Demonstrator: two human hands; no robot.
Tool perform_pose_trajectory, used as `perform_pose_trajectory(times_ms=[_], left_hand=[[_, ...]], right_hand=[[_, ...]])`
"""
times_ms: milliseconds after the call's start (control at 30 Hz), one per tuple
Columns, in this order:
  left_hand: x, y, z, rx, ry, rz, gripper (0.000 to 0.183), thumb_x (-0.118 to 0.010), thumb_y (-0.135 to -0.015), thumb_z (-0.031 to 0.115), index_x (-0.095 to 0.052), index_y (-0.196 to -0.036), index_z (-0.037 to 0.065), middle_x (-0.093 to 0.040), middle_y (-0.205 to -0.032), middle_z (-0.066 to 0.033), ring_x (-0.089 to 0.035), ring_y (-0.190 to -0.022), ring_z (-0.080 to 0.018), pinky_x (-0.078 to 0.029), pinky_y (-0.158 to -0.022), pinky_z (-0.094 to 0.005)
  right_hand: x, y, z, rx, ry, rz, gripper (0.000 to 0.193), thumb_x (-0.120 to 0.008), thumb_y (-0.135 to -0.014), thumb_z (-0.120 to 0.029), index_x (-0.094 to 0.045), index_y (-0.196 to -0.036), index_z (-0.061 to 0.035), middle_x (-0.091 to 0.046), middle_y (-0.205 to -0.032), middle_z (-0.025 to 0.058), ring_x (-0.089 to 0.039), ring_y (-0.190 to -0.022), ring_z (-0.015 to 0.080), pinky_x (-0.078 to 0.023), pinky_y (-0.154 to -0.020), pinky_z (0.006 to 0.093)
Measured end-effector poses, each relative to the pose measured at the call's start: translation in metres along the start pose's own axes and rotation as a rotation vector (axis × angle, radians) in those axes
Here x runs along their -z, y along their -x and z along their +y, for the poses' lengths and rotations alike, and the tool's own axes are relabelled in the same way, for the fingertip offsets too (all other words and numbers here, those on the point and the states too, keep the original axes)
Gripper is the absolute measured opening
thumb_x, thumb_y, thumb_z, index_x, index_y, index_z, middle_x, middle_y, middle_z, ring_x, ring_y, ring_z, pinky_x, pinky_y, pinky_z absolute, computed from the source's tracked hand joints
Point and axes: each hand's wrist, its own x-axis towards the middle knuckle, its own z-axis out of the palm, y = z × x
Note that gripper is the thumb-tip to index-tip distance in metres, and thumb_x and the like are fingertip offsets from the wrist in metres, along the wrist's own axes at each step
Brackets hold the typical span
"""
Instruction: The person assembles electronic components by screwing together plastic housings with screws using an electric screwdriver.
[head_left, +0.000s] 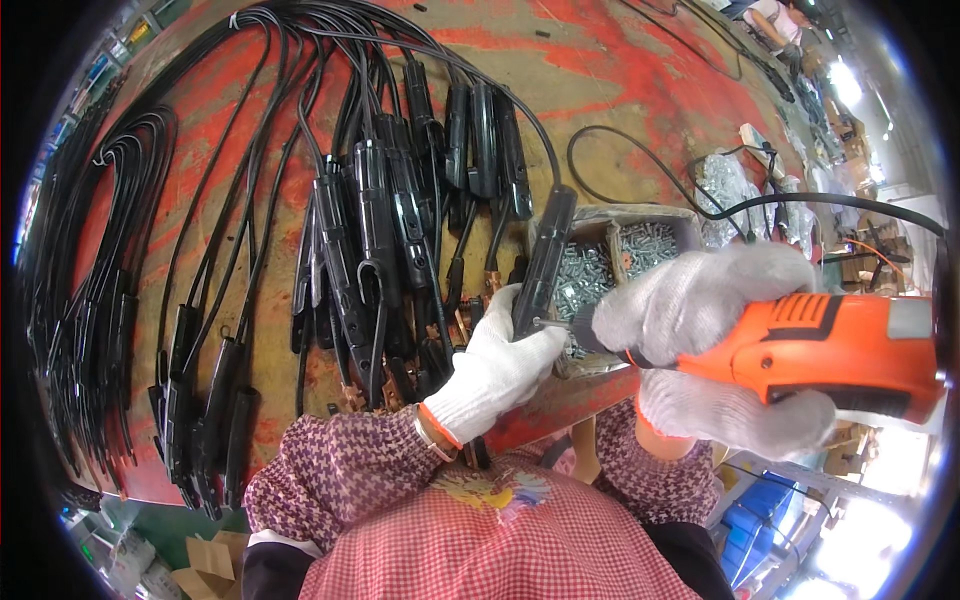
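My left hand (500, 360), in a white knit glove, is closed around the lower end of a black electrode holder (550, 245) with its cable running up and back. In my right hand (700, 300), gloved the same way, is an orange electric screwdriver (840, 345) held level. Its bit points left and meets the holder's lower end beside my left fingers; whether a screw sits at the tip is too small to tell. Just behind both hands stands a two-part box (597, 366) of small metal screws (648, 243). My right hand partly hides it.
Many black holders with copper ends (375, 215) lie heaped left of my hands, with bundled cables (150, 125) beyond them. The worn red table (610, 70) extends away. A black cord (830, 198) loops behind the box near clear plastic bags (725, 180). Another person (775, 22) is far right.
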Motion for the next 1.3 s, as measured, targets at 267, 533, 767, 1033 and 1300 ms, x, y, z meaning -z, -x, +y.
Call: perform_pose_trajectory(times_ms=[267, 533, 767, 1033, 1300], left_hand=[[0.026, 0.064, 0.033, 0.061, -0.196, -0.049, 0.063, -0.066, -0.089, 0.039, -0.047, -0.136, 0.001, -0.063, -0.081, -0.0042, -0.057, -0.059, -0.0103, -0.044, -0.052, -0.024], [0.193, 0.24, 0.028, -0.172, -1.121, 1.297, 0.029, -0.071, -0.081, 0.031, -0.071, -0.094, 0.006, -0.065, -0.095, -0.011, -0.064, -0.081, -0.0228, -0.05, -0.075, -0.0347], [0.176, 0.178, 0.033, -0.699, -1.388, 1.298, 0.012, -0.067, -0.083, 0.022, -0.072, -0.089, 0.012, -0.068, -0.102, -0.0108, -0.064, -0.095, -0.031, -0.051, -0.086, -0.0415], [0.175, 0.061, 0.049, -0.359, -0.867, 0.671, 0.071, -0.058, -0.084, 0.054, -0.052, -0.135, 0.005, -0.063, -0.123, -0.0223, -0.062, -0.113, -0.0364, -0.046, -0.098, -0.043], [0.213, 0.043, 0.046, -0.275, -1.03, 0.509, 0.079, -0.054, -0.082, 0.065, -0.057, -0.128, 0.0, -0.068, -0.108, -0.0211, -0.068, -0.091, -0.0298, -0.051, -0.083, -0.0369]], right_hand=[[-0.052, -0.027, 0.01, 0.161, -0.018, 0.243, 0.052, -0.05, -0.096, -0.048, -0.052, -0.112, 0.0015, -0.053, -0.077, 0.0086, -0.052, -0.068, 0.0212, -0.046, -0.067, 0.0384], [-0.077, -0.031, -0.05, -0.262, -0.339, 0.349, 0.069, -0.045, -0.089, -0.068, -0.045, -0.096, 0.001, -0.036, -0.063, -0.0012, -0.034, -0.048, 0.01, -0.031, -0.042, 0.0266], [-0.104, -0.019, -0.051, -0.367, -0.463, 0.169, 0.065, -0.049, -0.087, -0.069, -0.042, -0.089, -0.0041, -0.037, -0.066, 0.0011, -0.035, -0.047, 0.0113, -0.029, -0.037, 0.0268], [-0.067, -0.015, -0.056, -0.213, -0.429, 0.021, 0.07, -0.054, -0.084, -0.072, -0.046, -0.099, -0.0042, -0.044, -0.067, 0.0011, -0.039, -0.047, 0.0109, -0.032, -0.037, 0.0278], [-0.124, -0.013, -0.062, -0.571, -0.656, -0.116, 0.064, -0.045, -0.087, -0.076, -0.045, -0.089, -0.0117, -0.04, -0.06, -0.0017, -0.037, -0.044, 0.0122, -0.03, -0.038, 0.0315]])
